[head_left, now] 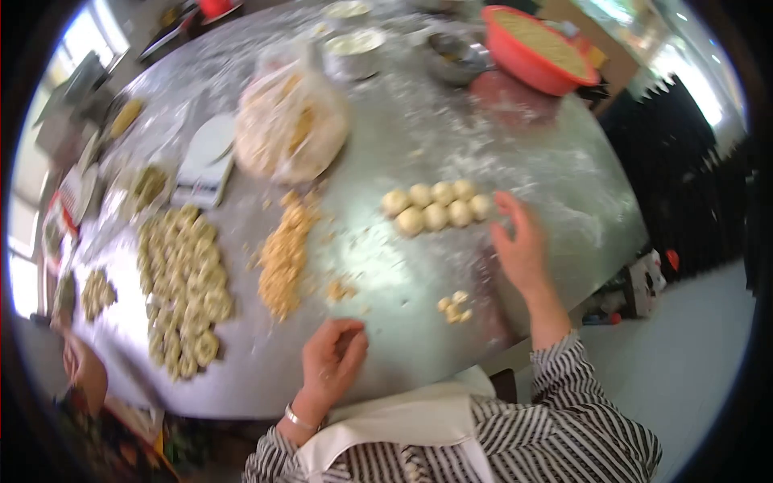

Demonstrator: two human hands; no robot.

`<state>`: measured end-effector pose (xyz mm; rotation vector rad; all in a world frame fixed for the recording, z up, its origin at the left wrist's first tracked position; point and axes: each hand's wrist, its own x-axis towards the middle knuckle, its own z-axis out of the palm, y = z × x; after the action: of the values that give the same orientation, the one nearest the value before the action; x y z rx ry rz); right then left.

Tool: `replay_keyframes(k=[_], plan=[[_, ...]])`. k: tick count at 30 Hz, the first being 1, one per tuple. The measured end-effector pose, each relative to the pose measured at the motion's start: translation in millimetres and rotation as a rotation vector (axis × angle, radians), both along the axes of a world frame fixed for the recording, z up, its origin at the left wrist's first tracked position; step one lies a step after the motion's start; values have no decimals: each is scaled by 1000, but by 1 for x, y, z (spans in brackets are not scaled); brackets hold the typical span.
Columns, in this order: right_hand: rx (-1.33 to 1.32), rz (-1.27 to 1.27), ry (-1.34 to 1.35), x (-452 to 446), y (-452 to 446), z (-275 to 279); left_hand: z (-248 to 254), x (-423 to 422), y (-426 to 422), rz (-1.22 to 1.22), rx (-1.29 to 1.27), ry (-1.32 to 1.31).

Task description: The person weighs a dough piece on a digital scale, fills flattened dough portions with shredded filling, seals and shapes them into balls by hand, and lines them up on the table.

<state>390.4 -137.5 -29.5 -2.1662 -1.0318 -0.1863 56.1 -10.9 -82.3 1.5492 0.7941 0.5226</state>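
An apron [403,423] fronts the table [386,302]; the left hand [332,362] curls, any hold unclear, while the right hand [525,248], open, reaches beside two rows of dough balls [436,216], likely best handled lightly to stay round.

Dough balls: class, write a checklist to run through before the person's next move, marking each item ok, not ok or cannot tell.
1. Balls in two rows: ok.
2. Right hand beside the balls: ok, at their right end.
3. Right hand off the end ball: cannot tell, blurred.
4. Left hand empty: cannot tell, fingers curled.
5. Small pieces apart from the balls: ok.
6. Crumbs all in one heap: not ok, some scattered.
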Motion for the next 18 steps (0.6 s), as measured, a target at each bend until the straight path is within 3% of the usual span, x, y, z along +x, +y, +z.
replay_keyframes(k=[6,15,18], plan=[[-137,539,-142,-93,31,9,40,-28,-8,-103,215,14],[-519,556,44,-148,68,4,36,-104,-19,197,305,56],[-464,596,-23,-150,72,-15,24,-122,-22,284,132,2]])
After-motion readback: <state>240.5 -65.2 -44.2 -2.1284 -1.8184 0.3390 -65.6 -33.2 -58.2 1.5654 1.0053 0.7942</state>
